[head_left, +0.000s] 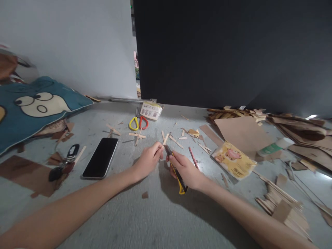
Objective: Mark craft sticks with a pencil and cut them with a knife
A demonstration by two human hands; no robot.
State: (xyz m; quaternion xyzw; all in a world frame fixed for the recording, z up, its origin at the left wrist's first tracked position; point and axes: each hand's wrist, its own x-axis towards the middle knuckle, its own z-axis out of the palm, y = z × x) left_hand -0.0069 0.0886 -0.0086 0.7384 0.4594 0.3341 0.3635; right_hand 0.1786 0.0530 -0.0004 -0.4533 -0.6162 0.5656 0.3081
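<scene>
A craft stick [165,139] is pinched by the left hand [148,158], a box cutter [182,183] gripped by the right hand [187,170]; cutting seems underway, a still stick needed next.

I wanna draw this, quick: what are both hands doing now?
Left hand: closed, holding a wooden stick.
Right hand: closed around a yellow-and-black cutter knife.

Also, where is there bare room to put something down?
Widest bare patch: the near table between the forearms, with one brown scrap. A smaller one lies between the phone and left hand. The right side is crowded with cardboard, yellow packet and sticks.
</scene>
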